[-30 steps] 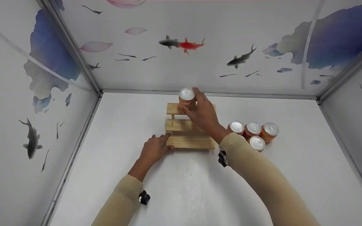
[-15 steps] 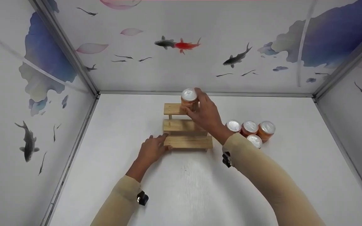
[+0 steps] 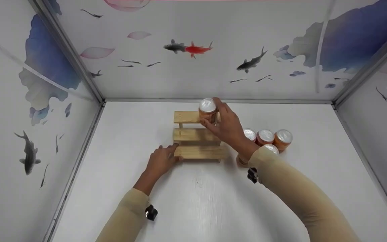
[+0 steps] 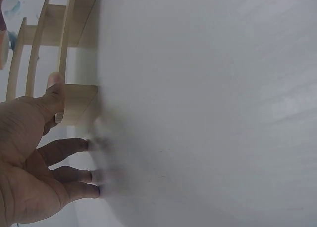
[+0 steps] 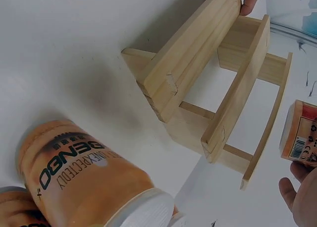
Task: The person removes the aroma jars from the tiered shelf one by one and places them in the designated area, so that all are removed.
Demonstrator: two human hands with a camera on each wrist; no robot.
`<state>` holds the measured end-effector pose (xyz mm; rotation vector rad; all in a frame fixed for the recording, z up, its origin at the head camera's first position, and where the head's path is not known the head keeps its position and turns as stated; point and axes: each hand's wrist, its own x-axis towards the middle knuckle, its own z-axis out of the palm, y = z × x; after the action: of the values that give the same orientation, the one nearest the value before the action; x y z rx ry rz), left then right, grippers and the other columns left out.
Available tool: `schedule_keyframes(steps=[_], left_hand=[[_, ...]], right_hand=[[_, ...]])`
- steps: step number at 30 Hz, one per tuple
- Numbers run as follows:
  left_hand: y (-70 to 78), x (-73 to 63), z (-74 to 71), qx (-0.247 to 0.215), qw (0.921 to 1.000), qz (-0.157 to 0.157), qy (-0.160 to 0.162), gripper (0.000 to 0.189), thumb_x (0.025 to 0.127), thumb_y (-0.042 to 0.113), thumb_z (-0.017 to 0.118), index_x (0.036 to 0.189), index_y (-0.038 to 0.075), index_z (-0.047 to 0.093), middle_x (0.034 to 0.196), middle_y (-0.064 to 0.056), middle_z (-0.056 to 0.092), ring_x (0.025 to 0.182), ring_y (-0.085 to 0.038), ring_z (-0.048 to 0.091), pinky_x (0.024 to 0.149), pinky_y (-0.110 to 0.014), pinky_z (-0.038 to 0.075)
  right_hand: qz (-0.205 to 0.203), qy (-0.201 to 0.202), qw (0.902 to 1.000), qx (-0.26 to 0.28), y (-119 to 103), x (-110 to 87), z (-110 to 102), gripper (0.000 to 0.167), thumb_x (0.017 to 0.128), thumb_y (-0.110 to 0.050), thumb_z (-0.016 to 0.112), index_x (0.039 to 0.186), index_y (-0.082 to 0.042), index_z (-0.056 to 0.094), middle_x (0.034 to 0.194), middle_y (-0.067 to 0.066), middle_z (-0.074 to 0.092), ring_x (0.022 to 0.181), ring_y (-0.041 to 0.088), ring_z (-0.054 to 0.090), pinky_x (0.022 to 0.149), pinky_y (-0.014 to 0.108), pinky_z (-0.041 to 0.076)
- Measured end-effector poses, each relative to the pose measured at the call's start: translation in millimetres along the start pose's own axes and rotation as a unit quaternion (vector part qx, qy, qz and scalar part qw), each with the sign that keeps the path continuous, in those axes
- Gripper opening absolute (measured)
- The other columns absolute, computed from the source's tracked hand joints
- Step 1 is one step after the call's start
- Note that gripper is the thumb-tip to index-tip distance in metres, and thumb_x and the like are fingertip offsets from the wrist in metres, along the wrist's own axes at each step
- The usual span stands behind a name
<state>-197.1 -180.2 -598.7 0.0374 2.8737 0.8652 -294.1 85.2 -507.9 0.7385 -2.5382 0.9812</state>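
My right hand (image 3: 230, 129) holds an orange-labelled can (image 3: 208, 107) with a silvery top, fingers and thumb round its side. The can is upright over the top step of a three-step wooden display rack (image 3: 193, 134). In the right wrist view a small gap shows between can and step. My left hand (image 3: 160, 161) grips the left end of the rack's lowest step. The left wrist view shows its thumb (image 4: 55, 81) on the step's front, with the other fingers spread beside the rack, their tips near the table.
Several more orange cans (image 3: 283, 137) stand in a cluster right of the rack, partly hidden by my right forearm. One can (image 5: 89, 177) is close to the right wrist camera. White walls (image 3: 193, 77) painted with fish enclose the table (image 3: 197, 201) at the back and sides.
My right hand has moved the can rightward along the top step and slightly lower. The left hand keeps its grip on the rack. Another can by the right forearm has come into view.
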Motion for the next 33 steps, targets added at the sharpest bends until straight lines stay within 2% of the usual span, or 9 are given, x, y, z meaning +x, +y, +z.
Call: schedule_keyframes(steps=[9,16,21,28,33], left_hand=[[0.5,1.7,1.7,0.0,1.0,-0.007,-0.003,0.066,0.102,0.046,0.077,0.16,0.019,0.061,0.158,-0.022,0.063,0.153,-0.06,0.047,0.124,-0.071,0.043],[0.7,2.7,1.7,0.013,0.9999,0.002,0.002,0.064,0.103,0.044,0.077,0.159,0.017,0.062,0.157,-0.022,0.064,0.151,-0.06,0.05,0.121,-0.071,0.045],[0.6,1.0,0.5,0.003,1.0,0.003,0.006,0.061,0.103,0.04,0.078,0.158,0.017,0.063,0.156,-0.024,0.064,0.151,-0.061,0.049,0.122,-0.072,0.044],[1.9,-0.5,-0.2,0.002,1.0,0.002,0.006,0.063,0.102,0.041,0.078,0.158,0.017,0.063,0.156,-0.024,0.063,0.151,-0.061,0.049,0.123,-0.071,0.044],[1.7,-1.4,-0.4,0.006,1.0,-0.006,0.002,0.064,0.102,0.045,0.077,0.159,0.018,0.062,0.157,-0.023,0.063,0.153,-0.06,0.048,0.122,-0.071,0.044]], right_hand=[[-0.013,0.019,0.9997,0.001,12,-14.3,-12,0.089,0.097,-0.034,0.089,0.165,-0.001,0.043,0.132,0.023,0.07,0.112,0.042,0.072,0.093,0.061,0.061],[-0.013,0.014,0.9998,-0.001,18,-25.7,-25,0.088,0.099,-0.034,0.087,0.168,-0.005,0.04,0.138,0.023,0.068,0.12,0.042,0.071,0.099,0.061,0.06],[-0.009,0.011,0.9999,0.003,22,-32.5,-34,0.088,0.099,-0.03,0.087,0.169,-0.008,0.039,0.139,0.023,0.066,0.124,0.042,0.071,0.1,0.06,0.06],[-0.017,0.034,0.9992,-0.011,33,-43.3,-45,0.085,0.096,-0.029,0.09,0.163,-0.002,0.046,0.125,0.023,0.069,0.101,0.037,0.068,0.083,0.055,0.056],[-0.006,0.029,0.9996,-0.006,37,-51.5,-56,0.087,0.095,-0.03,0.092,0.163,-0.004,0.046,0.126,0.022,0.069,0.109,0.038,0.071,0.091,0.058,0.059]])
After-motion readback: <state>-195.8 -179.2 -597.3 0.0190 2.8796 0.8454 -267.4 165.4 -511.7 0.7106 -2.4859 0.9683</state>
